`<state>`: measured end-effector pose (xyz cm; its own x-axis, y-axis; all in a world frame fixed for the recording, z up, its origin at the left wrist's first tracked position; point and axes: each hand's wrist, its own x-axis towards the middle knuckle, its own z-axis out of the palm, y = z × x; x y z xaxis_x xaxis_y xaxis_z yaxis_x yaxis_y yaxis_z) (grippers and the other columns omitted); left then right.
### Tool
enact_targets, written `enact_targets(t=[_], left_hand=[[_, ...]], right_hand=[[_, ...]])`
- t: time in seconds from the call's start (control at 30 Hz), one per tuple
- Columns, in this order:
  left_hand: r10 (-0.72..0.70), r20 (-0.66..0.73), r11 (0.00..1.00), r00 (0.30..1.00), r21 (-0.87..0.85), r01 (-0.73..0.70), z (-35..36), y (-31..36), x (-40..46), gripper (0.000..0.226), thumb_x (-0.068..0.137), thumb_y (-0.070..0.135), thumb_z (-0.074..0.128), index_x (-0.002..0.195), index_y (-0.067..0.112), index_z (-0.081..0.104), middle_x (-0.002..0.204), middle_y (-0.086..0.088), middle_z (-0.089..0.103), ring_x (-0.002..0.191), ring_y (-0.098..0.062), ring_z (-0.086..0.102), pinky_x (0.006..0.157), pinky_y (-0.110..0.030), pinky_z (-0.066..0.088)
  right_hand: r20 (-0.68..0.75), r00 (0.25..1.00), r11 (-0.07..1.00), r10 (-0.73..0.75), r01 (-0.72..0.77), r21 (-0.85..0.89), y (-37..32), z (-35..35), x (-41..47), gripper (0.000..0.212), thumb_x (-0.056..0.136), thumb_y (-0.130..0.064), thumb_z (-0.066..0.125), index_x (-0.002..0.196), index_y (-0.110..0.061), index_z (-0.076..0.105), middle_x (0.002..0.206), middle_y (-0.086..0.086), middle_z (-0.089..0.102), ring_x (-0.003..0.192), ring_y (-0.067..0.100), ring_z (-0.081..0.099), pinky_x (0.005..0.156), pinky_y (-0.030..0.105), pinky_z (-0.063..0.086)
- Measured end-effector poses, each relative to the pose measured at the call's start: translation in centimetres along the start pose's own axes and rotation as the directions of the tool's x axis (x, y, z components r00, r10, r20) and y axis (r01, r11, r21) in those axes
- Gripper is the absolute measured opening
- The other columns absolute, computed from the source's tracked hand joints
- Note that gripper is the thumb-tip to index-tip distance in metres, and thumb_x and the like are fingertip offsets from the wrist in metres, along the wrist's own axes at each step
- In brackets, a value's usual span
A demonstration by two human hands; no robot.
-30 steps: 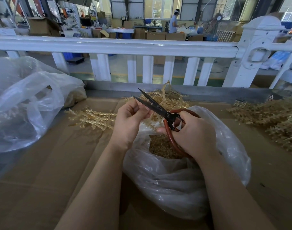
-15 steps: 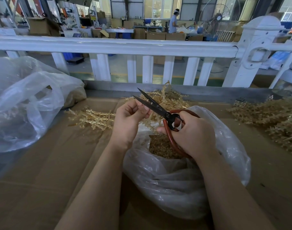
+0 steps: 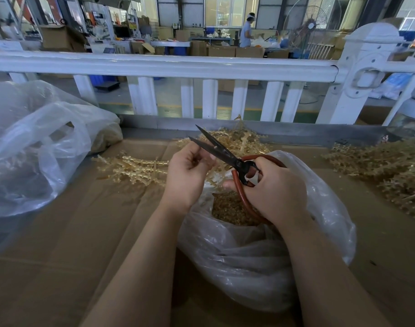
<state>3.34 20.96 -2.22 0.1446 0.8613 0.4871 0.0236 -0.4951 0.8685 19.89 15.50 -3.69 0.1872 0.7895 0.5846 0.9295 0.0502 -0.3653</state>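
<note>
Cardboard-lined bench [image 3: 72,244] carries a near bag [image 3: 249,267], a left bag [image 3: 36,161], golden sprues [image 3: 378,171]

You get even, fairly bright daylight from the windows [image 3: 225,10] at the back, w/ no hard shadows, only soft shade by your arms on the cardboard [image 3: 84,232]. Mild sheen on the plastic bag [image 3: 249,256] & white railing [image 3: 166,66]. Scissors [image 3: 223,153] & right hand [image 3: 272,194] look sharp. The small piece [image 3: 207,159] pinched in your left hand [image 3: 187,178] is too small to read. Wide-angle lens bows the railing & stretches the edges. Bkgd hall is soft.
</note>
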Motion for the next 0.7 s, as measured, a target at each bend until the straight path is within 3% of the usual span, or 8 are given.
enact_targets(t=[0.2,0.33,0.47,0.57,0.7], left_hand=[[0.003,0.021,1.000,1.000,-0.026,-0.002,0.00,0.08,-0.01,0.013,0.093,-0.008,0.055,0.081,-0.006,0.057,0.077,-0.018,0.056,0.073,-0.022,0.052,0.071,-0.029,0.046],[0.015,0.042,0.998,0.999,-0.067,-0.012,-0.05,-0.15,0.09,0.012,0.094,-0.007,0.055,0.083,-0.013,0.054,0.078,-0.030,0.052,0.073,-0.024,0.049,0.071,-0.035,0.044],[0.012,0.058,0.994,0.998,-0.109,-0.006,-0.01,-0.40,0.11,0.012,0.095,-0.004,0.055,0.083,-0.008,0.055,0.077,-0.026,0.051,0.073,-0.023,0.048,0.071,-0.034,0.043],[-0.029,0.060,0.985,0.998,-0.166,0.039,0.10,-0.50,0.13,0.014,0.096,-0.004,0.054,0.084,0.003,0.059,0.074,-0.013,0.054,0.071,-0.018,0.050,0.069,-0.026,0.046],[-0.094,0.057,0.957,0.994,-0.271,0.106,0.17,-0.54,0.34,0.019,0.096,-0.003,0.054,0.083,0.008,0.060,0.071,-0.005,0.059,0.068,-0.019,0.052,0.066,-0.027,0.046]], right_hand=[[-0.012,1.000,0.999,-0.004,0.004,0.045,0.06,0.06,0.00,0.080,0.066,-0.098,0.029,0.079,-0.028,0.063,0.062,-0.027,0.046,0.056,-0.008,0.046,0.050,0.010,0.033],[-0.016,0.999,0.999,-0.032,0.032,0.043,0.29,0.25,-0.02,0.071,0.071,-0.092,0.043,0.076,-0.024,0.063,0.061,-0.017,0.056,0.053,0.000,0.052,0.051,0.019,0.048],[-0.025,0.999,0.998,-0.032,0.033,0.050,0.29,0.33,0.00,0.074,0.070,-0.094,0.038,0.076,-0.025,0.064,0.061,-0.024,0.050,0.054,-0.006,0.048,0.051,0.009,0.034],[-0.006,1.000,0.997,-0.024,0.025,0.069,0.10,0.32,-0.06,0.073,0.068,-0.093,0.039,0.080,-0.026,0.066,0.067,-0.024,0.054,0.055,-0.006,0.048,0.053,0.006,0.031],[0.010,0.998,0.960,0.059,-0.059,0.273,0.00,0.60,0.02,0.050,0.072,-0.078,0.065,0.071,-0.027,0.063,0.060,-0.021,0.059,0.059,-0.002,0.059,0.050,0.010,0.041]])
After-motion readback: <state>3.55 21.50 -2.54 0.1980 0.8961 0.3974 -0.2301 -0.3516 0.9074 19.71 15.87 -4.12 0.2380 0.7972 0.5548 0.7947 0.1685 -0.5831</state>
